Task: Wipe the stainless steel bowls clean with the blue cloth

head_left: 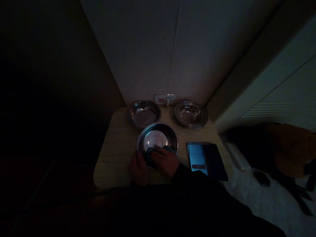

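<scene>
A shiny metal bowl [156, 140] sits at the middle of the small wooden table [115, 153]. My left hand [138, 167] is closed on the bowl's near left rim. Inside the bowl, my right hand [166, 160] presses a dark bluish-green cloth [149, 156] against the near part of the wall, its fingers over the cloth. Part of the cloth also shows to the right of these fingers. The hands and the cloth hide the bowl's near side, and the light is dim.
Behind the bowl stand a metal bowl [143, 116] at left and several nested metal bowls [191, 115] at right. A lit phone [197, 161] and a dark tablet-like slab [217, 163] lie at the right. A wall socket [161, 99] with a plug is behind.
</scene>
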Demonstrator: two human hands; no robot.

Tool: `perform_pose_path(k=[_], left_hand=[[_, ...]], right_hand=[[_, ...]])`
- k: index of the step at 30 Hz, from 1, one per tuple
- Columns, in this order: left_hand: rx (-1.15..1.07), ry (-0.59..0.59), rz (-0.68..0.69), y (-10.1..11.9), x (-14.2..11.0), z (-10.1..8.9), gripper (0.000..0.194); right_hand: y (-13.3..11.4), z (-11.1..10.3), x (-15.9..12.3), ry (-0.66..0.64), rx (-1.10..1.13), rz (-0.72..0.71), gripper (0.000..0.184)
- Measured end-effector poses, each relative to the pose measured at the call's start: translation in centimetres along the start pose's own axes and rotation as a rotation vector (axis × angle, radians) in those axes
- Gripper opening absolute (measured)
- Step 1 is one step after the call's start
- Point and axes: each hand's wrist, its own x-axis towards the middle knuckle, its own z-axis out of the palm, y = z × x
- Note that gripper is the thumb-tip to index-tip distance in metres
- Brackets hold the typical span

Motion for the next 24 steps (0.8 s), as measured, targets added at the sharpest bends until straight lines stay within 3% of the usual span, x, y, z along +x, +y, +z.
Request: perform_pose_path(k=[6,9,13,18,21,24], left_hand=[[0.002,0.058,-0.003,0.1,-0.5,0.3,0.033],[0.001,0.088,-0.042,-0.3,-0.4,0.4,0.032],[-0.018,0.033,-0.074,-0.7,-0.2,0.4,0.032],[0.007,0.055,-0.095,-0.8,-0.4,0.5,0.033],[0.045,0.078,-0.148,-1.1,-0.1,0.4,0.035],[0.058,0.082,-0.158,-1.5,0.2,0.2,0.035]], right_hand=[[2.1,-0.3,3.6,0.144,-0.071,0.148,0.041],[1.5,-0.1,3.5,0.109,-0.047,0.082,0.039],[0.3,0.4,2.2,0.037,0.029,-0.071,0.035],[-0.3,0.2,4.3,0.141,0.066,0.036,0.036],[-1.2,0.0,5.0,0.055,0.111,-0.002,0.030],[-1.7,-0.5,3.2,-0.086,0.116,-0.024,0.023]])
